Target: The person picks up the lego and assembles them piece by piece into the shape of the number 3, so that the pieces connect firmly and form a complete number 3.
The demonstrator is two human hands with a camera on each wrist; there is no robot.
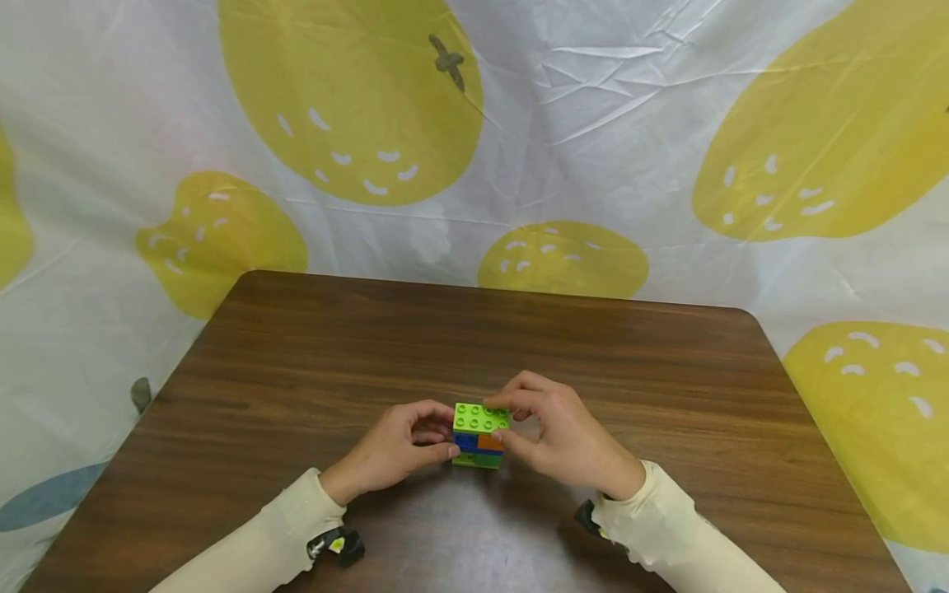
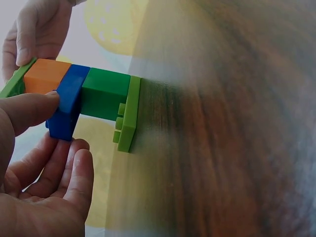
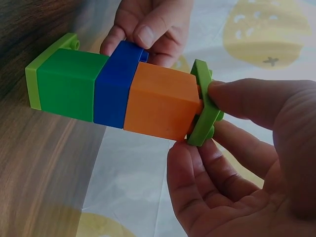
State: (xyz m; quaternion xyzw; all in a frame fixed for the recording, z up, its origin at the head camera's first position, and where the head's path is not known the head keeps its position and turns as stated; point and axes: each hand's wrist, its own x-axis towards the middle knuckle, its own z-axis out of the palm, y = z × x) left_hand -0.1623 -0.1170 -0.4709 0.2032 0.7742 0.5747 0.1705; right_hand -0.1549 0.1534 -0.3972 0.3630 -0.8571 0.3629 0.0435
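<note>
A small stack of toy building bricks stands on the table between both hands. At its base lies a thin light green plate (image 2: pixel 130 113), with a dark green brick (image 3: pixel 71 84) on one end. Above that sits a blue brick (image 3: pixel 116 86), then an orange brick (image 3: pixel 160 101). My left hand (image 1: pixel 393 449) pinches the blue brick between thumb and fingers. With thumb and fingertips my right hand (image 1: pixel 559 432) grips a second light green plate (image 1: pixel 474 418) at the top. That plate tilts slightly over the orange brick, and a narrow gap shows between them.
The brown wooden table (image 1: pixel 356 329) has rounded far corners. Behind it hangs a white cloth (image 1: pixel 563 181) printed with yellow fruit. Dark straps with small devices (image 1: pixel 337 545) are worn at both wrists, over cream sleeves (image 1: pixel 682 527).
</note>
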